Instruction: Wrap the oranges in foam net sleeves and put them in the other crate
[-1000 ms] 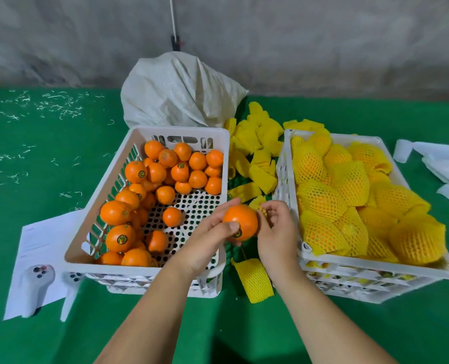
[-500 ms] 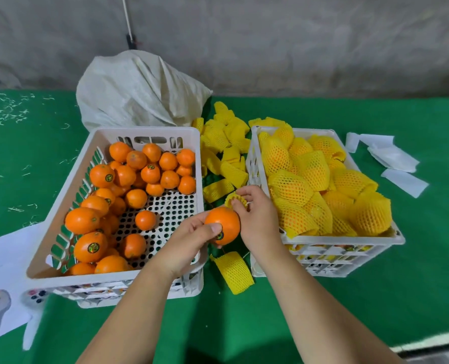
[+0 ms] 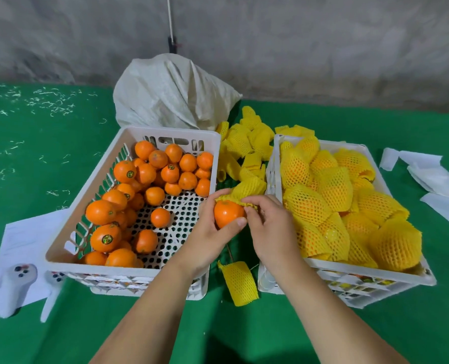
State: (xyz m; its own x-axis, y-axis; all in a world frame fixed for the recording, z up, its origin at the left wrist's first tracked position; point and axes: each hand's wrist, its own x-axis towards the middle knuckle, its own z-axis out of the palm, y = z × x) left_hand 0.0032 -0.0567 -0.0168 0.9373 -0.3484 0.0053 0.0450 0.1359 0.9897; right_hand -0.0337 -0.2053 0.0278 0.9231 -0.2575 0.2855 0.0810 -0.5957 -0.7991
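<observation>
Between the two crates, our left hand grips an orange; our right hand pinches a yellow foam sleeve over its top. Tugging unevenly could tear the net or drop the fruit.

Rough grey concrete wall runs across the back, blotchy and unpainted, with a thin white cord hanging straight down it to a small dark fitting. Everything sits on a table covered in green cloth (looks like felt, hard to say). Little white shreds are scattered over the far left of the cloth. Lighting is flat and dim, with only soft shadows.
</observation>
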